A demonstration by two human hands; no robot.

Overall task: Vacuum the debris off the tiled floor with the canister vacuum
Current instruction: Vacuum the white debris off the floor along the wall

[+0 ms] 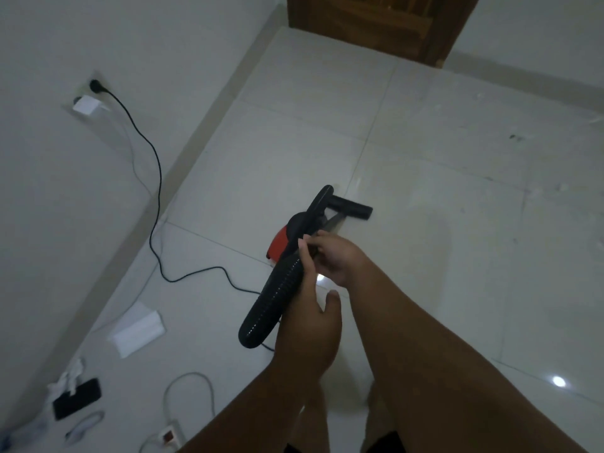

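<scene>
Left hand [307, 325] curls round the ribbed hose [271, 302], thumb free; the right hand [333, 256] pinches the black handle [317, 204] just above. On the tiled floor [425, 93] the canister vacuum [281, 240] points away up-right, ending at its floor nozzle [351, 207]. Dark debris [514, 137] lies well right of the nozzle, on the right hand's side.

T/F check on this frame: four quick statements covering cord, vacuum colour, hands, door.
1. The black cord is plugged into the wall socket. True.
2. The vacuum body is blue. False: it is red.
3. Both hands hold the vacuum. True: the left hand grips the ribbed hose, the right hand holds it higher up.
4. The door is white. False: it is brown wood.
</scene>
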